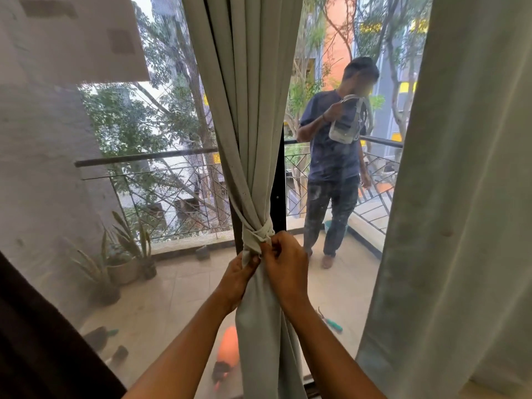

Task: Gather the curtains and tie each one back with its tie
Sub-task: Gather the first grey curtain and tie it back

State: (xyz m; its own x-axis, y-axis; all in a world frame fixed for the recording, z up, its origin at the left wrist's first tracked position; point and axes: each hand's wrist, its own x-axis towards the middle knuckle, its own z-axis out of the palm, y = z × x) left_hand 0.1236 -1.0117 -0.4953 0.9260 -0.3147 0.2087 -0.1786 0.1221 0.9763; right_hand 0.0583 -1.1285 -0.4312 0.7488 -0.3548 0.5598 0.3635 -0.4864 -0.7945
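The gathered curtain [250, 139] hangs in front of the dark door frame [278, 180], cinched at its waist by a tie [256, 233] of the same pale cloth, which is wrapped round and crossed in a knot; the left hand [239, 279] sits just below the knot with its fingers curled into the bunched fabric, gripping it; the right hand [285, 263] is touching the knot from the right, its fingers [272, 243] pinched together on what looks like the loose tail of the tie, though the folds hide whether it is the tail or a pleat of curtain.

The knot appears formed but not yet snugged, so the risks lie in the tightening; a pull on the wrong strand could undo the crossing instead of closing it; if the left hand lets go of the bundle too soon, the pleats may spread and the tie slide down the fabric; a hard tug could drag the whole curtain sideways off its neat gather.

A second curtain [466, 197] hangs loose at the right, untied; a person [334, 156] stands outside on the balcony.
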